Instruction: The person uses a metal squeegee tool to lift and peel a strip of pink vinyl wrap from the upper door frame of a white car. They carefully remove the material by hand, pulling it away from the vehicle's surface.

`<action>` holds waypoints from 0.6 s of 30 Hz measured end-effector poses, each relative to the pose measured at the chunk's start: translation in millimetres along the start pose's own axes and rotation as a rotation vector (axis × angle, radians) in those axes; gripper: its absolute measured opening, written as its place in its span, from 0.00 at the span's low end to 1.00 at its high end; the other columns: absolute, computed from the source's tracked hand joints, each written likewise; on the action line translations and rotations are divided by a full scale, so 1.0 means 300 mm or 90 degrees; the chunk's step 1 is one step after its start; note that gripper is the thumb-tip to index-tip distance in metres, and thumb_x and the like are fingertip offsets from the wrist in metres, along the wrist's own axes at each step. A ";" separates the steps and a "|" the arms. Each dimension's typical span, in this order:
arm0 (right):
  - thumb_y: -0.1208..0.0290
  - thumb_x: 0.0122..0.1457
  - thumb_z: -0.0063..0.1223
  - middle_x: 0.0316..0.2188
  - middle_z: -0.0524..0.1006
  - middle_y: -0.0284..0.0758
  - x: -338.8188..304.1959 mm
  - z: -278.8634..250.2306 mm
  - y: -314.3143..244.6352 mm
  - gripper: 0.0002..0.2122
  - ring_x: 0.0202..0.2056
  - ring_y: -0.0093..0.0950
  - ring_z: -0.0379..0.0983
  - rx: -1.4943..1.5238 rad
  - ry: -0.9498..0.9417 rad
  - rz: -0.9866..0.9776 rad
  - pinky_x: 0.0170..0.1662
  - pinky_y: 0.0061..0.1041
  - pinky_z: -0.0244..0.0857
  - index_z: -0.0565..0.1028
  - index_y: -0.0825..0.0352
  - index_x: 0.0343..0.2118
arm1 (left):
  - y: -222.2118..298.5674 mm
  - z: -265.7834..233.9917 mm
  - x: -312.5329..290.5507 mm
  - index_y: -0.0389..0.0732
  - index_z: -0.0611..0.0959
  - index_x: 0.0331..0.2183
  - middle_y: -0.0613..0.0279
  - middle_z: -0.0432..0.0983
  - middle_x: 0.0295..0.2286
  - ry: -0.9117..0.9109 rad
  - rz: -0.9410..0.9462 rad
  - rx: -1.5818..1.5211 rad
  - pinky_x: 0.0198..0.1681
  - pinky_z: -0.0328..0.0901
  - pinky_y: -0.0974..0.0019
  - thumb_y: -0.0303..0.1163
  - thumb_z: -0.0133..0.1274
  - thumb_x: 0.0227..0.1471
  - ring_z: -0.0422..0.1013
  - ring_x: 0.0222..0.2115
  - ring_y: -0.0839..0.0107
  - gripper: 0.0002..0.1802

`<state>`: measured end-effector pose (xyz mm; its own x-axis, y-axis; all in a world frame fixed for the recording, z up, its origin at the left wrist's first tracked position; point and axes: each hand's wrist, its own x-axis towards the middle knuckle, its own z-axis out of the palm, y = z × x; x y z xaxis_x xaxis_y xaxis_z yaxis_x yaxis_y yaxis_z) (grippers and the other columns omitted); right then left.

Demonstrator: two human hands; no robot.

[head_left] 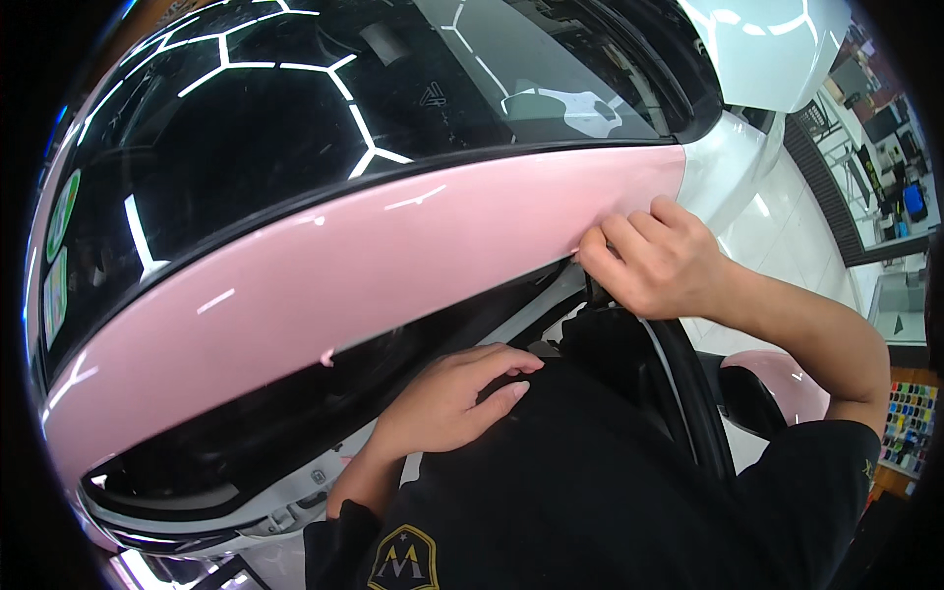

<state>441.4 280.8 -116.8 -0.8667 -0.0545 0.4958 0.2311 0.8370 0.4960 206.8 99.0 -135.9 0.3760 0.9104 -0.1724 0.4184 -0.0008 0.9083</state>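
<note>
A glossy pink film strip [393, 226] covers the car's curved roof rail beside the dark glass roof. Along its lower edge, a small pink flap [327, 358] curls outward. My right hand [649, 258] is closed at the front end of this strip, knuckles up, pinching its lower edge; a bit of pink shows at the fingertips, which are partly hidden. Lower down, my left hand [462, 398] hovers in front of my black shirt, holding nothing, with thumb and fingers apart.
Below the rail is the open door gap with a black door seal [688, 393]. A pink and black side mirror [777, 388] is at lower right. White bodywork [728, 162] adjoins the strip's front end, and the raised white hood [767, 49] stands beyond. Color samples [910, 423] hang at far right.
</note>
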 end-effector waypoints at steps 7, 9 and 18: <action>0.70 0.50 0.56 0.20 0.69 0.28 0.011 0.057 0.106 0.06 0.20 0.23 0.69 0.145 0.016 -0.196 0.28 0.24 0.62 0.72 0.64 0.27 | -0.010 0.069 -0.107 0.37 0.81 0.49 0.52 0.80 0.44 0.054 -0.025 0.037 0.51 0.70 0.61 0.30 0.53 0.60 0.78 0.45 0.56 0.16; 0.70 0.51 0.57 0.19 0.69 0.28 0.038 0.049 0.140 0.06 0.21 0.24 0.71 0.176 0.003 -0.240 0.30 0.24 0.65 0.72 0.64 0.27 | -0.032 0.097 -0.151 0.36 0.82 0.49 0.52 0.81 0.43 0.097 -0.031 0.035 0.51 0.69 0.62 0.29 0.52 0.59 0.78 0.45 0.57 0.16; 0.57 0.59 0.63 0.20 0.75 0.30 -0.011 0.028 0.089 0.14 0.21 0.25 0.74 0.154 -0.030 -0.062 0.28 0.25 0.65 0.74 0.62 0.29 | -0.082 0.184 -0.288 0.37 0.81 0.49 0.51 0.81 0.43 0.176 -0.089 -0.004 0.51 0.69 0.61 0.31 0.53 0.59 0.78 0.45 0.57 0.17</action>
<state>446.9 307.9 -111.1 -0.9008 -0.1204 0.4173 0.0383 0.9350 0.3525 209.7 -2.4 -164.3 0.0760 0.9794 -0.1869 0.4449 0.1344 0.8854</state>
